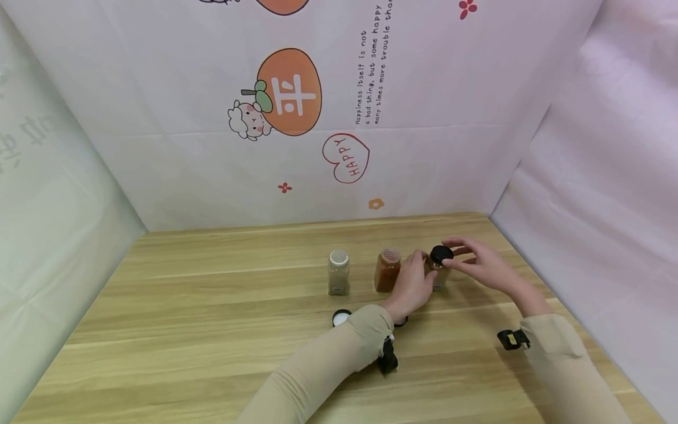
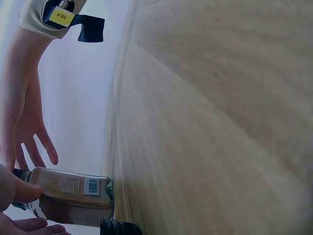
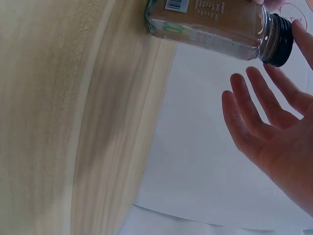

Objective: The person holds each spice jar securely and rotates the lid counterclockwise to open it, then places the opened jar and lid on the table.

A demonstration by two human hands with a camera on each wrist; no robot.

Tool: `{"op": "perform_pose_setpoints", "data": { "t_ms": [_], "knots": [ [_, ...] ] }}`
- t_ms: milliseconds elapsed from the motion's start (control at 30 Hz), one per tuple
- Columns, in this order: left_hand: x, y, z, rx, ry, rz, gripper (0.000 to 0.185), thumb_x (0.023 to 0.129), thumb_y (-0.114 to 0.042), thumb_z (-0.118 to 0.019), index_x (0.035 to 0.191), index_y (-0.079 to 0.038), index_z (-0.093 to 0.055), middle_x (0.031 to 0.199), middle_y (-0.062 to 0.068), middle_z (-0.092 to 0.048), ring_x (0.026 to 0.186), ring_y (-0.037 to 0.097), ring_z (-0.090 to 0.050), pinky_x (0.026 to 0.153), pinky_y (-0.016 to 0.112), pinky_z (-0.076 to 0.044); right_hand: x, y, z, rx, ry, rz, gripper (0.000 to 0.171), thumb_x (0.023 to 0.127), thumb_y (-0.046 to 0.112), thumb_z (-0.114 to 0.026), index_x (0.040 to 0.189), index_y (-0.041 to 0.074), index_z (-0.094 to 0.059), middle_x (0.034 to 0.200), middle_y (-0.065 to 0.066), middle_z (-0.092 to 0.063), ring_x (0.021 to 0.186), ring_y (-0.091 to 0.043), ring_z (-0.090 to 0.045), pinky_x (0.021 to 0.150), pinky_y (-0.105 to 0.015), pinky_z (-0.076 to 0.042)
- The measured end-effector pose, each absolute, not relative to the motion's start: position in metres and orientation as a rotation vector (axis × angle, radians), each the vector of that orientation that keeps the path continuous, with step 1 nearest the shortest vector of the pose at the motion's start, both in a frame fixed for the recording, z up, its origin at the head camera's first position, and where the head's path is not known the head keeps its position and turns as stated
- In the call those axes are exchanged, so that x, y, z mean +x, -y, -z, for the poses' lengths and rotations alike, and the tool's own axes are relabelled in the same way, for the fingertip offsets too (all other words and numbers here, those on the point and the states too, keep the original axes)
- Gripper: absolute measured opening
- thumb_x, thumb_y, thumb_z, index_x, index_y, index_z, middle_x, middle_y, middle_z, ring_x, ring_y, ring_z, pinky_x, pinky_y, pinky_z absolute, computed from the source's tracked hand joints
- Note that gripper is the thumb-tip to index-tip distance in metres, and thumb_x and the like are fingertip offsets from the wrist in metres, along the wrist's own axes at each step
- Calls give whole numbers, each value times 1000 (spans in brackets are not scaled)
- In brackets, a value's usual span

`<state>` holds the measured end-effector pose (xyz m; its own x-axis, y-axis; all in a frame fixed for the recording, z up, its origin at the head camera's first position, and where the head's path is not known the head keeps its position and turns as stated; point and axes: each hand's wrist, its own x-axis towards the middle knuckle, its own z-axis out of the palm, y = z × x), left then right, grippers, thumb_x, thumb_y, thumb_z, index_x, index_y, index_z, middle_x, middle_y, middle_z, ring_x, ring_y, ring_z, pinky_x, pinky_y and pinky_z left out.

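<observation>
Three spice jars stand in a row on the wooden table (image 1: 212, 306). My left hand (image 1: 419, 277) grips the rightmost one, a clear jar of brown powder (image 1: 438, 277) with a black screw cap (image 1: 441, 254). The left wrist view shows the same jar (image 2: 68, 196) with my fingers (image 2: 19, 191) curled round it. My right hand (image 1: 468, 254) hovers at the cap with straight, spread fingers. In the right wrist view the right hand (image 3: 266, 117) is apart from the jar (image 3: 210, 22), near its cap (image 3: 279, 34).
An uncapped jar of red powder (image 1: 388, 271) and an uncapped pale jar (image 1: 338, 272) stand left of the held one. A loose black lid (image 1: 341, 318) lies nearer me; a second lid (image 1: 401, 321) is half hidden by my left wrist. Printed sheets wall three sides.
</observation>
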<state>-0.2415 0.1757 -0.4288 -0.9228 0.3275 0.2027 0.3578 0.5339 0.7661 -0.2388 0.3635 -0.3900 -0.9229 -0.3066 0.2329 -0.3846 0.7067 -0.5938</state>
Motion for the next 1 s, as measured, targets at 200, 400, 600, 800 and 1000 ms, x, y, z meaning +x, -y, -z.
{"op": "perform_pose_setpoints", "data": {
  "t_ms": [200,400,600,800,1000],
  "knots": [
    [-243,-176,428,-612,2718,1368,34,94,-22,-59,125,-12,-48,122,7,-56,110,14,-57,86,23,-49,-241,-356,393,449,2766,-979,51,86,29,-71,122,-1,-52,120,-21,-58,108,-40,-58,83,-53,-51],
    [-242,-176,429,-615,2716,1365,34,94,-22,-59,124,-12,-48,121,7,-57,108,14,-58,84,22,-49,-243,-356,396,431,2739,-953,50,84,29,-73,118,-1,-54,116,-20,-59,107,-41,-58,81,-54,-51],
    [-242,-176,429,-611,2713,1373,33,94,-22,-59,124,-12,-48,122,7,-56,109,14,-57,85,23,-49,-242,-356,394,452,2732,-975,49,83,27,-74,118,-1,-55,116,-20,-59,107,-40,-58,82,-55,-51],
    [-242,-177,429,-602,2712,1382,33,94,-21,-60,124,-12,-48,122,7,-56,111,14,-57,87,23,-49,-241,-358,391,502,2730,-984,42,86,25,-71,119,2,-58,120,-19,-58,108,-39,-58,83,-53,-52],
    [-243,-177,431,-589,2720,1391,34,94,-22,-60,125,-13,-48,123,5,-56,111,13,-57,87,23,-49,-241,-363,388,601,2732,-963,37,88,22,-68,121,7,-60,125,-16,-56,108,-36,-58,82,-46,-54]
  ]
}}
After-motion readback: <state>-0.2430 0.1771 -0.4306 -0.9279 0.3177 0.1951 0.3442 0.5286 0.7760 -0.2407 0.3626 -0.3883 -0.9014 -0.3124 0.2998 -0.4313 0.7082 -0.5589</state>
